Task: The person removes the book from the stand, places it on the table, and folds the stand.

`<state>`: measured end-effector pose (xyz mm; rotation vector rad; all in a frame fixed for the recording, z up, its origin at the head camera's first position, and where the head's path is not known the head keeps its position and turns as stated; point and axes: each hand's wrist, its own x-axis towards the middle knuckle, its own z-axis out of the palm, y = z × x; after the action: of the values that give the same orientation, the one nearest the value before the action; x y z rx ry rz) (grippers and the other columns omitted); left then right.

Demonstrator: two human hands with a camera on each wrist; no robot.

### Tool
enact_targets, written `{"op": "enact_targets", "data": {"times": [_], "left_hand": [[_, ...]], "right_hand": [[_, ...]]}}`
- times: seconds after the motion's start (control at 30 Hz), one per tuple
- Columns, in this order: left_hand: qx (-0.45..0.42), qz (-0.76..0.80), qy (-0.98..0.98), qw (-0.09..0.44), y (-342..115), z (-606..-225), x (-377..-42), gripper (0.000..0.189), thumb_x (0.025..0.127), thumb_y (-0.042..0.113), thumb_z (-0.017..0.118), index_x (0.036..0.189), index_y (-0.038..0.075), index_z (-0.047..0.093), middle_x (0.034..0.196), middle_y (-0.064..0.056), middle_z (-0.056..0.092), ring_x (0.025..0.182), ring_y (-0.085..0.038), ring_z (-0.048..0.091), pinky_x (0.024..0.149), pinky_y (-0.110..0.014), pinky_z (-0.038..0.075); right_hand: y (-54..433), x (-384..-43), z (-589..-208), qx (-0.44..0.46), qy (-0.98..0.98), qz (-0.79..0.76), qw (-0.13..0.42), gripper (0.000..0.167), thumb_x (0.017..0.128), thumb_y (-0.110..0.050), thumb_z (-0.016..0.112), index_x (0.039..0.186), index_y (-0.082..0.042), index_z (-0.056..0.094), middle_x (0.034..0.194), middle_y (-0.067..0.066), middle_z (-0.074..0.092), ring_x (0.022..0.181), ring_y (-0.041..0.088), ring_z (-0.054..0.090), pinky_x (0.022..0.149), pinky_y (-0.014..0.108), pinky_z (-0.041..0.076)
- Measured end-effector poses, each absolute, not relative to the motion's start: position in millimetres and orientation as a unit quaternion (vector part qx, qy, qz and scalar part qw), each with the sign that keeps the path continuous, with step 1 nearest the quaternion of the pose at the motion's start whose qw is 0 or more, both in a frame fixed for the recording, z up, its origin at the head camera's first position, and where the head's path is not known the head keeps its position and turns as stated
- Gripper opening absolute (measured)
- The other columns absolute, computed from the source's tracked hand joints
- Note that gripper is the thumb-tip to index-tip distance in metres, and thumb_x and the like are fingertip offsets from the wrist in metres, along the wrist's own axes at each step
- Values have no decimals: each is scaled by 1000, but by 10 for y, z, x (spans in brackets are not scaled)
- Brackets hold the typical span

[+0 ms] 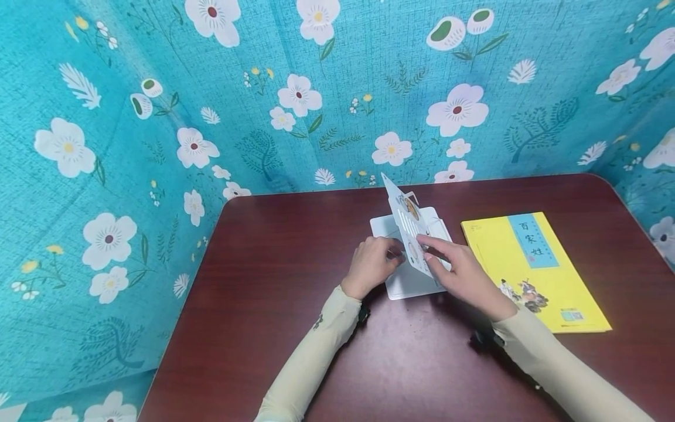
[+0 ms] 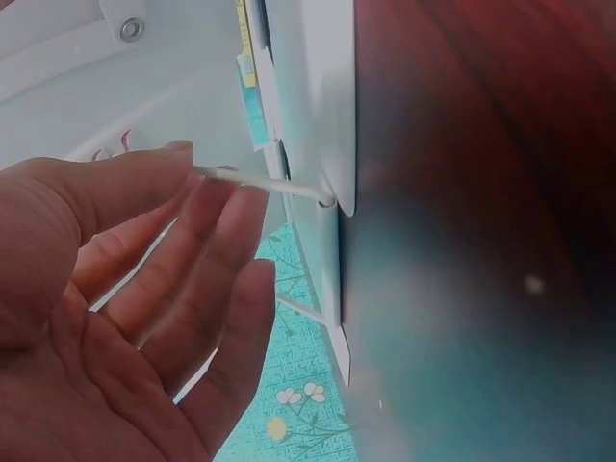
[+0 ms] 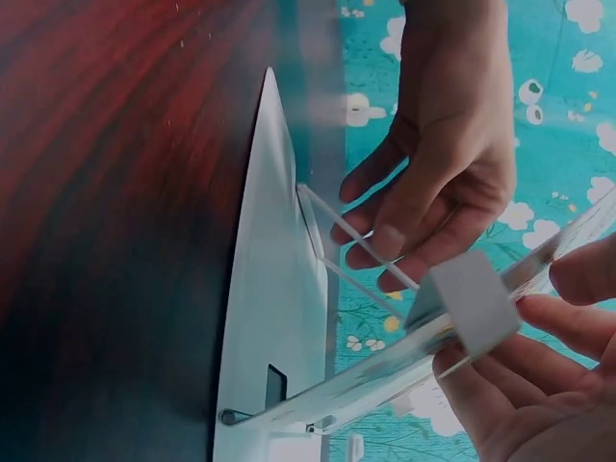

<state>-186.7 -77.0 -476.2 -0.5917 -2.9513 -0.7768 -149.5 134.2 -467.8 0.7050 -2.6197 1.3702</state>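
Right of centre in the head frame, I have the stand (image 1: pixel 413 283): left hand (image 1: pixel 371 264) pinching its wire (image 2: pixel 274 184), right hand (image 1: pixel 466 275) pinching its panel (image 1: pixel 405 220). Should the wire slip, the panel may drop.

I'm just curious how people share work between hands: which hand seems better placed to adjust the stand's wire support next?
Probably the left hand: it pinches the wire support. The right hand seems busy, holding the raised panel.

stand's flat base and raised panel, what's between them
A thin wire frame, pinched by the left hand; it shows in the right wrist view.
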Motion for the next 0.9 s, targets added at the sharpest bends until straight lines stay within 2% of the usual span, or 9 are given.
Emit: {"op": "enact_targets", "data": {"times": [0.2, 0.3, 0.37, 0.43, 0.6, 0.77, 0.83, 0.9], "left_hand": [[-192, -235, -952, 23, -726, -4807, -1885, 14, 91, 22, 78, 104, 20, 83, 96, 7, 83, 89, -11, 79, 70, -30, 60], [-191, -228, -954, 27, -711, -4802, -1881, 13, 91, 23, 79, 103, 21, 84, 95, 7, 82, 87, -12, 78, 68, -30, 60], [-190, -224, -956, 29, -707, -4795, -1875, 12, 91, 24, 79, 103, 22, 84, 94, 7, 82, 85, -12, 78, 67, -30, 59], [-188, -222, -956, 31, -708, -4785, -1865, 12, 91, 25, 80, 103, 23, 84, 93, 8, 82, 83, -12, 78, 65, -30, 59], [-186, -227, -955, 39, -721, -4786, -1850, 12, 91, 24, 80, 103, 23, 84, 92, 7, 82, 81, -12, 78, 64, -30, 59], [-185, -228, -955, 50, -725, -4791, -1847, 8, 91, 24, 80, 97, 24, 84, 88, 9, 81, 79, -10, 76, 65, -29, 59], [-184, -228, -955, 54, -724, -4792, -1849, 6, 90, 24, 81, 95, 25, 85, 86, 11, 81, 78, -8, 76, 64, -28, 59], [-185, -227, -955, 55, -721, -4795, -1854, 6, 91, 25, 81, 95, 25, 85, 86, 12, 81, 78, -7, 75, 64, -26, 58]], "right_hand": [[1358, -1354, -4634, 246, -861, 441, 65, 46, 98, 2, 65, 143, 0, 60, 143, 22, 64, 125, 41, 67, 95, 53, 56], [1373, -1286, -4622, 248, -869, 421, 74, 45, 98, 1, 66, 143, -1, 61, 145, 19, 64, 128, 39, 66, 102, 26, 55], [1383, -1244, -4618, 250, -874, 408, 82, 45, 97, 0, 68, 142, -1, 62, 144, 18, 65, 128, 39, 66, 105, 8, 44], [1388, -1209, -4616, 253, -876, 402, 89, 45, 95, 1, 69, 140, -1, 64, 142, 18, 67, 129, 39, 66, 104, -2, 30], [1378, -1145, -4593, 258, -870, 406, 108, 45, 91, 3, 74, 135, -2, 68, 135, 17, 71, 122, 39, 70, 102, -4, 30], [1355, -1120, -4604, 273, -863, 388, 171, 45, 81, 5, 82, 125, 1, 74, 121, 18, 77, 108, 35, 76, 98, -1, 38], [1342, -1117, -4618, 275, -866, 369, 197, 45, 78, 2, 84, 122, 1, 75, 117, 19, 78, 104, 33, 78, 93, 9, 51], [1325, -1119, -4627, 271, -869, 353, 216, 44, 77, 0, 86, 119, 1, 76, 113, 19, 79, 100, 32, 79, 87, 24, 60]]}}
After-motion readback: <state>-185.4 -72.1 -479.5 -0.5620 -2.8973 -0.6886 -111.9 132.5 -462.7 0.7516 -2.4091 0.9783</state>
